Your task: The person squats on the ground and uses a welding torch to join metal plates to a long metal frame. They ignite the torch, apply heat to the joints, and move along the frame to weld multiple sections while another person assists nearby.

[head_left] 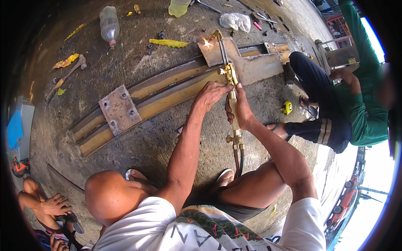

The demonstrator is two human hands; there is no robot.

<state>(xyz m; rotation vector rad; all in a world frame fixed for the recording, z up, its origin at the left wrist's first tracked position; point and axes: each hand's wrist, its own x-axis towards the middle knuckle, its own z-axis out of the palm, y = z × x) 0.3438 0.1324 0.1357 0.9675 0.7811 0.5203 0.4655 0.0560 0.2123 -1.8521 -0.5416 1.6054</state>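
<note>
My right hand (243,109) is wrapped round the brass handle of a cutting torch (228,72). Its thumb lies along the handle, pointing toward the valves. My left hand (211,97) is closed, with its fingertips against the torch body just below the valve knobs. The torch points away from me, and a bright orange flame (207,43) shows at its bent head. That flame is over or against a rusty steel plate (220,50), which lies across two long curved steel channels (176,85). Two hoses (238,163) run from the torch's near end between my legs.
A drilled square plate (120,110) sits on the channels at left. Around lie a hammer (67,75), plastic bottle (109,26), plastic bag (235,21) and yellow tape measure (287,107). A person in a green top (364,108) crouches at right; another person's hand (55,206) is lower left.
</note>
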